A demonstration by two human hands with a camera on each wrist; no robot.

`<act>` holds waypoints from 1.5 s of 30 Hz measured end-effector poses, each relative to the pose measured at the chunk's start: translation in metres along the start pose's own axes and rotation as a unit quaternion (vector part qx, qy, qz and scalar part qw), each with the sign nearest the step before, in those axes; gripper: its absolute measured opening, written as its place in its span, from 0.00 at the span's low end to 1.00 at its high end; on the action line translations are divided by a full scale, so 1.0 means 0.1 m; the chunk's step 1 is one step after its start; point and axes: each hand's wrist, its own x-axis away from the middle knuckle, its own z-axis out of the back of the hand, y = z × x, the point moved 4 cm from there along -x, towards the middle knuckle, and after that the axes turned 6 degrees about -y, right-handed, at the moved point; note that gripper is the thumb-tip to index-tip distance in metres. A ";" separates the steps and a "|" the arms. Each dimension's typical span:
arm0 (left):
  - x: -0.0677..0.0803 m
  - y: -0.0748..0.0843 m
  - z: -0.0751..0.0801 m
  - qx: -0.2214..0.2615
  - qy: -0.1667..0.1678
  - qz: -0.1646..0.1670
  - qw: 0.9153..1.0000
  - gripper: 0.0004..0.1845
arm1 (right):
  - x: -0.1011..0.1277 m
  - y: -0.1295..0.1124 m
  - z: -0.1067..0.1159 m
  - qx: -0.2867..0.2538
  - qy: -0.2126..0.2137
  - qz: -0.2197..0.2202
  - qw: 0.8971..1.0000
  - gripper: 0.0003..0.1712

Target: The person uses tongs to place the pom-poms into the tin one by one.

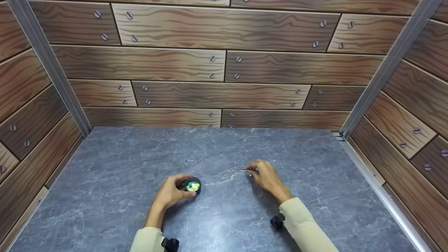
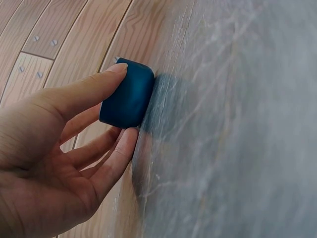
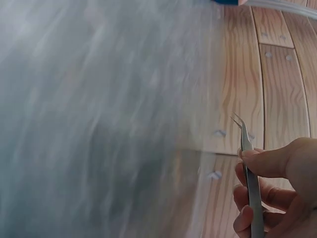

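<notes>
In the head view a small round dark container [image 1: 198,191] stands on the table with small yellow, green, blue and white pieces [image 1: 192,186] inside. My left hand [image 1: 172,191] grips it by its sides, thumb at the near side and fingers around the far side. From the left wrist the container [image 2: 130,96] looks dark teal and smooth, its base right at the tabletop. Over to the right, my right hand [image 1: 266,177] holds metal tweezers [image 3: 252,186] between thumb and fingers. Their bent, fine tips point away from the hand, slightly apart with nothing between them.
The grey marbled tabletop [image 1: 224,150] spreads around both hands. Wood-patterned panels [image 1: 224,66] wall it at the back and sides, with metal posts [image 1: 52,70] at the corners. A dark camera [image 1: 277,221] sits on the right wrist.
</notes>
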 end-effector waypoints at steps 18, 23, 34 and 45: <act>-0.02 -0.01 -0.01 -0.001 0.000 0.000 1.000 0.29 | 0.00 0.32 0.06 -0.002 0.020 -0.060 0.998 0.07; -0.02 0.00 -0.01 0.005 -0.003 -0.003 1.000 0.31 | -0.03 0.37 0.06 0.008 0.012 -0.070 0.997 0.07; -0.02 -0.01 -0.02 0.002 -0.005 -0.014 1.000 0.31 | -0.03 0.41 0.03 0.007 -0.012 -0.087 0.996 0.06; -0.02 -0.01 0.00 0.006 -0.002 -0.018 1.000 0.30 | -0.06 0.41 0.00 0.012 -0.037 -0.097 0.995 0.05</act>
